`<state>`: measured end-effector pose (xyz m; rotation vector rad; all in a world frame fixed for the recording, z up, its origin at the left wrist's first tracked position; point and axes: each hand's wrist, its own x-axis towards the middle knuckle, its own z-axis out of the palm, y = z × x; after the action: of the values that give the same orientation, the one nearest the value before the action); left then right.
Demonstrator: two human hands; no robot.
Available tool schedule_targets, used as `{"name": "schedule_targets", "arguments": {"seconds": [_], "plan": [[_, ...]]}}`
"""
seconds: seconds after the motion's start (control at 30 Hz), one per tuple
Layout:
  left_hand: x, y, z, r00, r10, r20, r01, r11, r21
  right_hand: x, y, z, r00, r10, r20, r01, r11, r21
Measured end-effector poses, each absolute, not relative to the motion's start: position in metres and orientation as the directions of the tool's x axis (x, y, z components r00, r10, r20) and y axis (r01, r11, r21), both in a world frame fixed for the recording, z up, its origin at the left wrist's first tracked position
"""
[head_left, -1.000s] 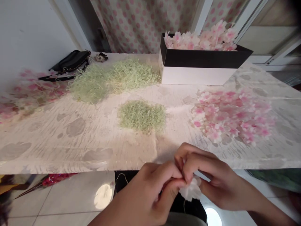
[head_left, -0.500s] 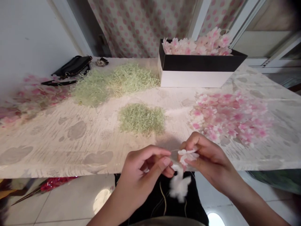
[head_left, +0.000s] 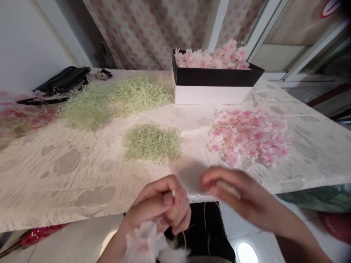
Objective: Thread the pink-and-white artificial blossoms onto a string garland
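Just off the table edge [head_left: 82, 215], left hand [head_left: 156, 206] clamps a flower [head_left: 142, 244]; right hand [head_left: 236, 193] blurred, grip unreadable.

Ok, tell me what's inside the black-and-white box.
The black-and-white box holds pink-and-white blossoms heaped above its rim; the lower inside of the box, and anything beneath them, is covered by the blossoms and its walls.

2 bare hands [head_left: 157, 206] and black clothing [head_left: 212, 230] at the lap

The right hand [head_left: 241, 191] has pulled away from the flower [head_left: 145, 243].
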<state>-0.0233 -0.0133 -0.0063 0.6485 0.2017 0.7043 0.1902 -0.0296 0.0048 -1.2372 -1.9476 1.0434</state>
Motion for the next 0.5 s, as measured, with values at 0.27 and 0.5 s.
{"name": "schedule_targets", "arguments": {"seconds": [0.27,0.5], "plan": [[-0.032,-0.021,0.007,0.812,0.539,-0.223,-0.093,0.497,0.863,0.221,0.033,-0.006,-0.148,0.973,0.176,0.921,0.201,-0.335],[-0.039,-0.028,0.014,0.734,0.584,-0.346,0.250,0.241,0.938,0.241,0.035,0.010,-0.104,0.977,0.186,0.900,0.172,-0.401]]}}
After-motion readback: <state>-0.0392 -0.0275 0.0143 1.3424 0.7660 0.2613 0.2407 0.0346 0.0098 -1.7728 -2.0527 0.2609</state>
